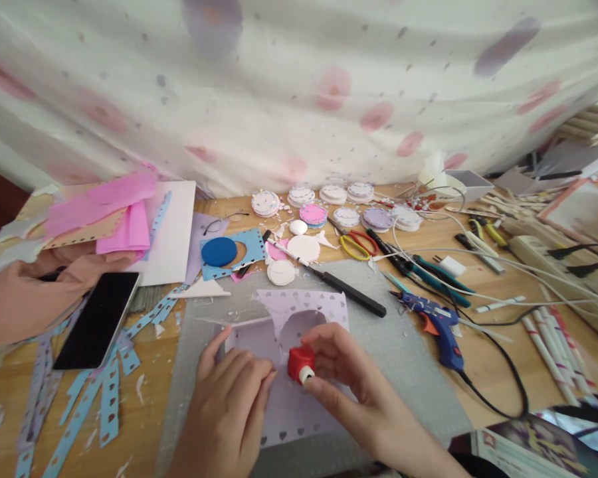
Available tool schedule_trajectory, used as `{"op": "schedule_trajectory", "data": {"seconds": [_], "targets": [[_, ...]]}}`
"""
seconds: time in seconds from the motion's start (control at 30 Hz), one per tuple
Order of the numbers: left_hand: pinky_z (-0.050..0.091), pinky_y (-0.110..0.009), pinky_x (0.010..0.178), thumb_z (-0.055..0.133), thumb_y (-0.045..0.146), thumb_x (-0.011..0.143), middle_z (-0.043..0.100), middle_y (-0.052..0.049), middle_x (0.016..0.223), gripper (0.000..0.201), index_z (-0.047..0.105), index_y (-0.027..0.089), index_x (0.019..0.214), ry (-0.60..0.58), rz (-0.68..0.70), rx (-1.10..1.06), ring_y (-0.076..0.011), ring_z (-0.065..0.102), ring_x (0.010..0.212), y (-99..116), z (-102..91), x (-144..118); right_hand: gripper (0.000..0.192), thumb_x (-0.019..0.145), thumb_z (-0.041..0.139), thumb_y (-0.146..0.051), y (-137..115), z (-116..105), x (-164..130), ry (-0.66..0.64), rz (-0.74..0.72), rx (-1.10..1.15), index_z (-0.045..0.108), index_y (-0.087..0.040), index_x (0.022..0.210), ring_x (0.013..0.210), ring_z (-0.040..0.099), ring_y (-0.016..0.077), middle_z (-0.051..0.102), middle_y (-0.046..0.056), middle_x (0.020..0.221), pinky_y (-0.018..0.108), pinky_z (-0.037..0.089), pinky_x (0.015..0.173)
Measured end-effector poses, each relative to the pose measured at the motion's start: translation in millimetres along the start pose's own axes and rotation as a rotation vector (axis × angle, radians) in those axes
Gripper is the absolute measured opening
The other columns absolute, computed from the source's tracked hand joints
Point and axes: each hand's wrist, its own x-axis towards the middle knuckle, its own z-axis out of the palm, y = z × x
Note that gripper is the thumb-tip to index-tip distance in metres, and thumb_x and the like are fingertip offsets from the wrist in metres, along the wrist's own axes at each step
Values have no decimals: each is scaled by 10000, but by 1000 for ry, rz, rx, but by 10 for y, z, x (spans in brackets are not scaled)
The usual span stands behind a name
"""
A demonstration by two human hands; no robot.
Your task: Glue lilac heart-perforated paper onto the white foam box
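My right hand (346, 378) grips a small red object with a white end (299, 365) between thumb and fingers; I cannot tell its exact kind. It sits over a sheet of lilac paper (299, 411) edged with small heart cut-outs. Across the left part of that sheet lies my left hand (234, 392), palm down with its fingers stretched out. Two large openings show in the paper, one round. Beneath everything is a grey cutting mat (393, 365). Beyond the hands rests a black-handled craft knife (351, 292).
At the back stand several stacks of paper discs (266, 203). To the right are a blue glue gun (443, 328), scissors (355, 245), pliers (441, 279) and loose cables. A phone (99, 320), blue paper strips (110, 401) and pink paper (124, 229) lie left.
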Motion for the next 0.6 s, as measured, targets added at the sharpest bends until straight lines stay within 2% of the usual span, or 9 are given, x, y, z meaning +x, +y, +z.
{"op": "schedule_trajectory", "data": {"seconds": [0.1, 0.27, 0.47, 0.6], "targets": [[302, -451, 1052, 463, 8, 844, 563, 19, 716, 183, 510, 179, 885, 9, 7, 4, -133, 548, 667, 2, 16, 5, 222, 913, 596, -284, 10, -7, 13, 17, -11, -31, 504, -284, 1115, 1009, 565, 164, 583, 30, 1071, 312, 452, 904], [314, -412, 1047, 475, 14, 845, 588, 4, 728, 181, 502, 185, 898, 33, -20, 11, -144, 585, 690, 4, 34, -27, 258, 881, 644, -316, 45, 34, 44, 8, 18, 196, 485, -265, 1077, 932, 588, 149, 597, 19, 988, 296, 475, 849], [332, -379, 1020, 438, 12, 858, 620, 12, 717, 192, 511, 183, 904, 45, 7, 37, -139, 597, 660, 1, 61, -2, 144, 902, 599, -222, 4, 17, 55, -21, -18, -127, 542, -240, 1033, 925, 606, 143, 625, 21, 985, 278, 479, 861], [332, -389, 1018, 433, 17, 863, 610, 18, 702, 186, 517, 183, 885, 36, 7, 14, -135, 591, 647, -9, 65, -9, 154, 901, 597, -211, -22, 1, 73, -51, 7, -102, 542, -234, 1042, 951, 612, 141, 629, 22, 1004, 267, 485, 876]]}}
